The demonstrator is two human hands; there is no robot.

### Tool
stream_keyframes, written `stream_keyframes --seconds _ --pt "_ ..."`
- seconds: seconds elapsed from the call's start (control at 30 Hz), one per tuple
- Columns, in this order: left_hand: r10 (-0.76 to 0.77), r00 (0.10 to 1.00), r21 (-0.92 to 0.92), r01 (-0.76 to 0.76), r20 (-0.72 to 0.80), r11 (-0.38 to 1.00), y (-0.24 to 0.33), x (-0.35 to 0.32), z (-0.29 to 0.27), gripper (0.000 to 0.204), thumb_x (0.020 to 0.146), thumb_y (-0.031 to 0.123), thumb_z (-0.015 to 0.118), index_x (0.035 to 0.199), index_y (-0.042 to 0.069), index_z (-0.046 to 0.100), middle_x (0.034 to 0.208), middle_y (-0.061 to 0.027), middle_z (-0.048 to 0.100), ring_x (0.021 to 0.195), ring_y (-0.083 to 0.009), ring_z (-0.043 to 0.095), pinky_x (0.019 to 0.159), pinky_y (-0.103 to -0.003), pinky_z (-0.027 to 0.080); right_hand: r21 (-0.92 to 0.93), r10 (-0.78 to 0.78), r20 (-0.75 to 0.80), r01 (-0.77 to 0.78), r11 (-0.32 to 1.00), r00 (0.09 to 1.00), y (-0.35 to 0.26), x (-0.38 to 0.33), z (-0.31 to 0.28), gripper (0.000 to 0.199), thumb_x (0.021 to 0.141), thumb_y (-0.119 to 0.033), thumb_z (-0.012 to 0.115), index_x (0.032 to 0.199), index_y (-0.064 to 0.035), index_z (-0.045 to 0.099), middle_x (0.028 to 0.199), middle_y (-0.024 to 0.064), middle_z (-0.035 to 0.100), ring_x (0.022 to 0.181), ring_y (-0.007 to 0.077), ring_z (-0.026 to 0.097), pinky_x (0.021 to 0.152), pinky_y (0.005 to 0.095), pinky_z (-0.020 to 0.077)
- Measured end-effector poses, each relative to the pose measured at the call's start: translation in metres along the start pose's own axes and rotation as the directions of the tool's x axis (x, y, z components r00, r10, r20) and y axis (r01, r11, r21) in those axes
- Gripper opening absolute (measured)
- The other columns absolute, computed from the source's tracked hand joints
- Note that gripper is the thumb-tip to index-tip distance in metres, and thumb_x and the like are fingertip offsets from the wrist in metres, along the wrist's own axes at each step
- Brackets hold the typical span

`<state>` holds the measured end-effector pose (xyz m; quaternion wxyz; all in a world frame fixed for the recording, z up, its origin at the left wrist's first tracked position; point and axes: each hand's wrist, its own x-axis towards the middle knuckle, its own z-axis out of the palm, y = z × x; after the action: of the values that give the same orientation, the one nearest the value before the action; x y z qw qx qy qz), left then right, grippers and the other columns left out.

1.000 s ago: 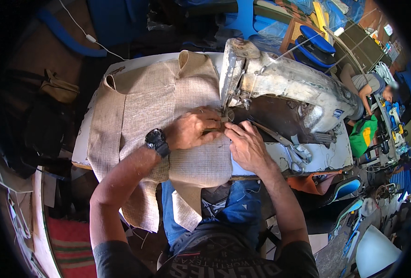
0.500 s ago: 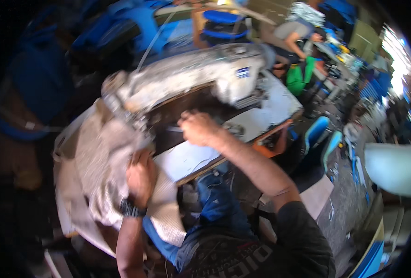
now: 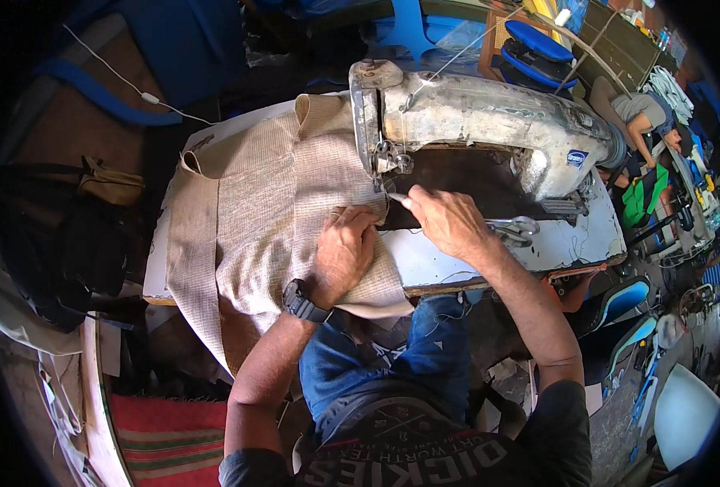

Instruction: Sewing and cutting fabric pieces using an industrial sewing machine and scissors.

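Note:
A worn, whitish sewing machine (image 3: 490, 105) stands on the white table (image 3: 583, 235). Beige woven fabric (image 3: 254, 187) with folded edges spreads left from its needle end and drapes over the table's front edge. My left hand (image 3: 345, 252) is closed with curled fingers on the fabric's right edge, just below the needle area. Pinched in my right hand (image 3: 449, 221) is a small, pale, pointed tool (image 3: 397, 197), its tip by the fabric edge and presser foot (image 3: 388, 158). What kind of tool it is I cannot make out. Metal scissors (image 3: 516, 230) lie right of that hand.
Blue round cushioned pieces (image 3: 537, 55) stand behind the machine. Another person (image 3: 640, 122) is bent over at the far right, near a green cloth (image 3: 644, 195). Blue-edged dark panels (image 3: 620, 312) lean at the right. A red striped textile (image 3: 165, 442) lies low at the left.
The view has swung left and steadied, so the machine appears farther right. My right hand has come closer to the fabric's edge and my left hand. The left hand stays on the fabric.

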<state>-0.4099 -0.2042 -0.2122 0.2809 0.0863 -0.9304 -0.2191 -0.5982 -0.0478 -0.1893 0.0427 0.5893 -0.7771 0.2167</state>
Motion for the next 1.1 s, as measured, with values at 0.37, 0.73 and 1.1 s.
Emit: stream_keyframes --seconds 0.37,0.73,1.1 --pt "0.005 0.999 0.135 0.002 -0.053 0.991 0.004 -0.004 0.006 0.021 0.096 0.005 0.067 0.116 -0.001 0.073 0.126 -0.0169 0.074 0.113 -0.0381 0.070 0.103 -0.048 0.055 -0.184 -0.085 0.156 0.114 0.976 0.984 -0.004 0.016 -0.004 0.028 0.103 -0.028 0.073 0.104 -0.0002 0.074 0.084 0.0187 0.079 0.078 0.0367 0.080 0.072 0.0488 0.0644" --pt "0.001 0.999 0.168 0.004 -0.033 0.986 0.004 -0.005 0.007 0.023 0.094 0.007 0.069 0.117 0.001 0.075 0.124 -0.0147 0.074 0.106 -0.0350 0.071 0.098 -0.047 0.054 -0.151 -0.102 0.193 0.132 0.980 0.976 -0.005 0.025 0.003 0.025 0.103 -0.024 0.072 0.105 0.0004 0.072 0.086 0.0190 0.078 0.081 0.0393 0.079 0.074 0.0516 0.0635" --pt "0.025 1.000 0.194 -0.022 -0.014 0.981 0.000 -0.007 0.008 0.025 0.094 0.008 0.070 0.117 0.002 0.075 0.121 -0.0153 0.075 0.105 -0.0345 0.072 0.097 -0.047 0.055 -0.264 -0.097 0.309 0.183 0.947 0.946 0.000 0.018 0.003 0.031 0.109 -0.031 0.063 0.102 -0.0004 0.065 0.084 0.0203 0.076 0.074 0.0413 0.077 0.068 0.0540 0.0611"
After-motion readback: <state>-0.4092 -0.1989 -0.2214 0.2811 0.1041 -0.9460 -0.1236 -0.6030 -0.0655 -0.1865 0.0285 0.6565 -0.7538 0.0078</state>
